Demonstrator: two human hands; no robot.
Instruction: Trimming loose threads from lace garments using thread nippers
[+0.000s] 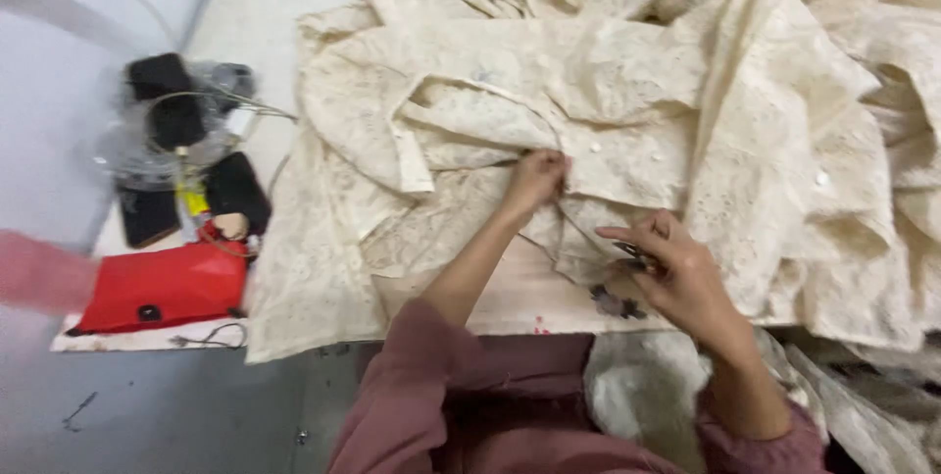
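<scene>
While the person leaned over a worktable (549, 302), both hands worked at a large heap of cream lace fabric (627, 92) that covered most of the surface and spilled off its right edge. The left hand (537, 180) reached forward with its fingers pinched shut on a fold of the fabric near the middle of the heap. The right hand (676, 273) sat closer to the body, fingers curled around a small dark tool (639, 258); what kind of tool it was could not be told. A thin thread (583, 229) ran taut between the two hands. Just below the right hand, a small dark scrap (616, 305) lay on the bare tabletop. Both arms wore dusty-pink sleeves (421, 405). To the left of the fabric, well apart from the hands, a red flat case (162, 286) lay at the table's edge. Behind it stood a clear plastic container (176, 131) with black spools and a yellow item among loose wires.
</scene>
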